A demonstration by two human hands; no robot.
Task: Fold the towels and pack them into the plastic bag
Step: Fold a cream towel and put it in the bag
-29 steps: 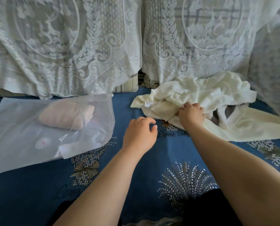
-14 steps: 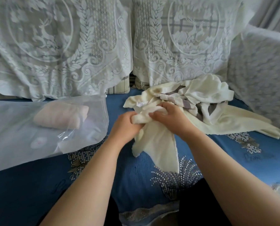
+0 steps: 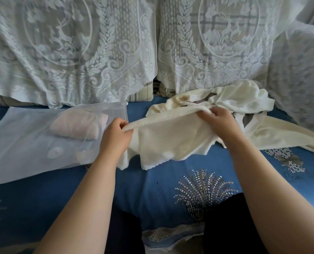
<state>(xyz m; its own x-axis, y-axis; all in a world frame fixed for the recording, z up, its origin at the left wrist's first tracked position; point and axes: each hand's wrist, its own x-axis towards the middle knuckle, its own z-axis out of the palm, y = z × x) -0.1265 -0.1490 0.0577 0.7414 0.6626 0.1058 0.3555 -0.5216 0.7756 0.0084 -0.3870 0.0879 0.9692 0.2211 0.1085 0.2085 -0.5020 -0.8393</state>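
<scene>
A cream towel (image 3: 167,142) hangs stretched between my two hands just above the blue seat. My left hand (image 3: 116,134) pinches its top edge at the left end, and my right hand (image 3: 220,121) grips the same edge at the right. Behind and to the right lies a crumpled heap of cream and grey towels (image 3: 244,99). At the left a translucent plastic bag (image 3: 24,143) lies flat on the seat, its mouth toward my left hand. Inside the bag sits a folded pink towel (image 3: 77,125).
I am at a sofa with a blue patterned seat cover (image 3: 161,195). White lace covers (image 3: 97,52) drape the back cushions, and another drapes the armrest (image 3: 299,79) at the right. My dark-clothed knees (image 3: 225,226) press against the seat's front edge.
My hands have drawn apart along the cream towel's edge, spreading it out from a bunched clump. One second ago only my right hand held the heap and my left hand was free.
</scene>
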